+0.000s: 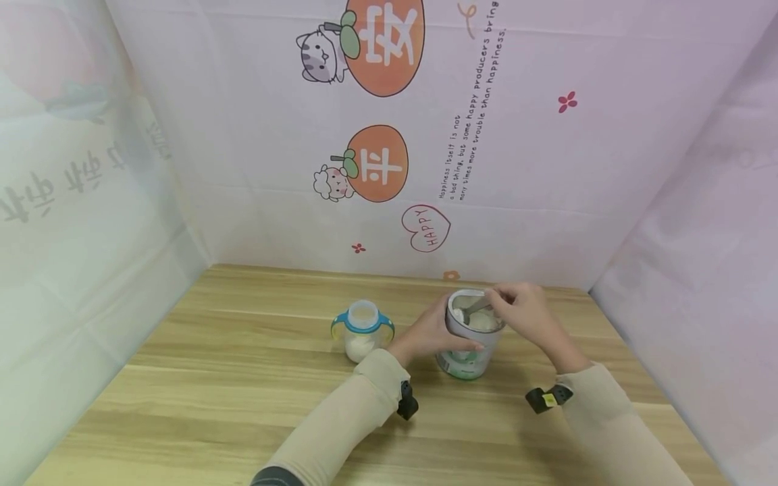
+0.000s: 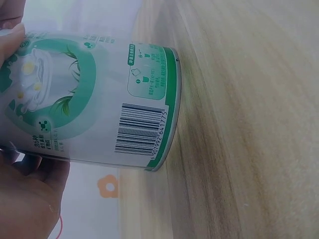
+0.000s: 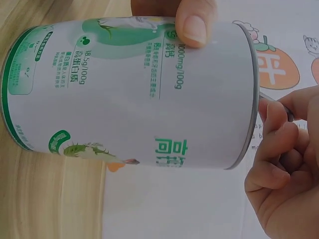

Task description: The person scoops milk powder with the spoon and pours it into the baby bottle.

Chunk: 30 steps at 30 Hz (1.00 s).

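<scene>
Cream sleeves (image 1: 340, 412) lie nearest the head camera, and at each wrist we record a black device (image 1: 407, 403). We find the left hand (image 1: 433, 331) curved round a white and green can (image 1: 464, 366), its thumb laid across the near wall. The can is on the wood-grain table (image 1: 200, 378), right of centre, mouth upward, with pale powder (image 1: 486, 321) visible inside. We note the right hand (image 1: 527, 314) at the rim, pinching the handle of a grey spoon (image 1: 477, 305); the bowl of the spoon is down inside the can, and we cannot tell how deep it sits in the powder. From the left wrist view we observe a barcode (image 2: 142, 129) beside the green band at the base. Left of the can, near the left cuff, we record an upright bottle (image 1: 362, 329) with a blue collar, two side handles and white contents. Behind, we see a printed white cloth (image 1: 516, 148).
</scene>
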{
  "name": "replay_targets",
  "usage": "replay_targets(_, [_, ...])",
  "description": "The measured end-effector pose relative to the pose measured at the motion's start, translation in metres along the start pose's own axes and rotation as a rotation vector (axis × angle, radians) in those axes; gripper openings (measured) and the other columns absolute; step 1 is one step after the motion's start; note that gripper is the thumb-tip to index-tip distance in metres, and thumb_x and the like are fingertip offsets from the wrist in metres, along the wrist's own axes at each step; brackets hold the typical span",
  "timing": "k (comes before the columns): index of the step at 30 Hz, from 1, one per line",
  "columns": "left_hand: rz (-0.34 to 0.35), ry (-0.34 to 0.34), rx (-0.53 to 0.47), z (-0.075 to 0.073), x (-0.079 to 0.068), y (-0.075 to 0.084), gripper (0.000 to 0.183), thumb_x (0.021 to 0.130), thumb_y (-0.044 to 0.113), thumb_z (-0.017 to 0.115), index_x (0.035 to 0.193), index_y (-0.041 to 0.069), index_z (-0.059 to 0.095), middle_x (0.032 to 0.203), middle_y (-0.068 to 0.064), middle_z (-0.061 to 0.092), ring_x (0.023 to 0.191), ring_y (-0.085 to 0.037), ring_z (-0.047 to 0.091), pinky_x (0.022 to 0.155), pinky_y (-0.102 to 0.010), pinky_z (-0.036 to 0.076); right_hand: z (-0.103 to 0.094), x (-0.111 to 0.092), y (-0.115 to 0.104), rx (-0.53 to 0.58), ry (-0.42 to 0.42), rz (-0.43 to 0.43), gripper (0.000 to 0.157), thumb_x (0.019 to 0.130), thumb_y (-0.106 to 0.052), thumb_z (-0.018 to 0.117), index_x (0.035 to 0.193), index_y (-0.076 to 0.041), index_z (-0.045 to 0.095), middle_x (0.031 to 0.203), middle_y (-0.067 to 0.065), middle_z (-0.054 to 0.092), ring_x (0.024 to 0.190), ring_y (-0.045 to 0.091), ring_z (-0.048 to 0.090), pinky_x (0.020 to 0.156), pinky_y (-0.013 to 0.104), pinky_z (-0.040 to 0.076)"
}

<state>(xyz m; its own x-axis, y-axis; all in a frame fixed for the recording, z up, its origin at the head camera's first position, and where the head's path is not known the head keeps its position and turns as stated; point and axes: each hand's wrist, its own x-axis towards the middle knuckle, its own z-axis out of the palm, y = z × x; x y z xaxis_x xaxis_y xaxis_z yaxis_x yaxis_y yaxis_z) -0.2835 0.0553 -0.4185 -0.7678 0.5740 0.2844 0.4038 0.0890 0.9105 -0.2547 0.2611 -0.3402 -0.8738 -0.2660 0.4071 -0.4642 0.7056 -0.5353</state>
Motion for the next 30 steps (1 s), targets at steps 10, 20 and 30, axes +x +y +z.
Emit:
replay_targets(10, [-0.040, 0.024, 0.020, 0.000, 0.000, 0.001, 0.094, 0.075, 0.027, 0.091, 0.150, 0.029, 0.035, 0.133, 0.012, 0.053, 0.117, -0.007, 0.054, 0.099, -0.035, 0.044, -0.007, -0.004, 0.007, 0.035, -0.001, 0.075, 0.034, 0.104, -0.030, 0.056, 0.097, -0.003, 0.077, 0.081, 0.010, 0.070, 0.068, 0.019, 0.058, 0.058, 0.028, 0.049])
replay_targets(20, [-0.052, 0.029, 0.030, 0.000, -0.001, 0.005, 0.087, 0.074, 0.028, 0.092, 0.145, 0.025, 0.040, 0.129, 0.010, 0.055, 0.114, -0.008, 0.056, 0.097, -0.035, 0.047, -0.015, -0.007, 0.009, 0.143, -0.001, 0.187, 0.043, 0.105, -0.035, 0.054, 0.104, 0.002, 0.074, 0.082, 0.012, 0.070, 0.075, 0.025, 0.060, 0.060, 0.028, 0.051])
replay_targets(30, [-0.016, 0.015, 0.036, 0.000, 0.001, 0.003, 0.085, 0.075, 0.026, 0.091, 0.144, 0.023, 0.041, 0.129, 0.010, 0.055, 0.115, -0.008, 0.056, 0.098, -0.033, 0.046, -0.019, -0.007, 0.010, 0.234, -0.005, 0.227, 0.045, 0.105, -0.035, 0.053, 0.102, 0.006, 0.072, 0.077, 0.009, 0.065, 0.071, 0.015, 0.055, 0.065, 0.029, 0.050])
